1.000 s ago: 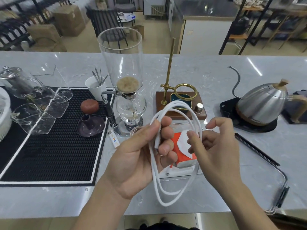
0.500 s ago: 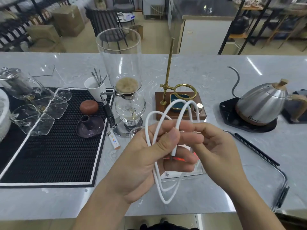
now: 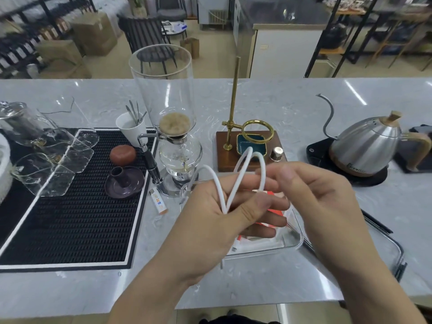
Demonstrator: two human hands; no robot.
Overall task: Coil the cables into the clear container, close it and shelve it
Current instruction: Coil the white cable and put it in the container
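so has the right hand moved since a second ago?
Yes. The right hand has closed in toward the left hand, now meeting it at the cable; earlier a gap separated them in front of the wooden stand.

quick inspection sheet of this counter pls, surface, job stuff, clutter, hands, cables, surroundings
surface: grey marble counter, black ribbed mat at left
job's things: clear container open under the hands, red-and-white item inside
clutter: glass siphon brewer, gooseneck kettle, brass stand, white cup, glassware
grippers: left hand and right hand both hold the cable
cables: white cable looped, one end hanging
surroundings: chairs, boxes, shelving behind
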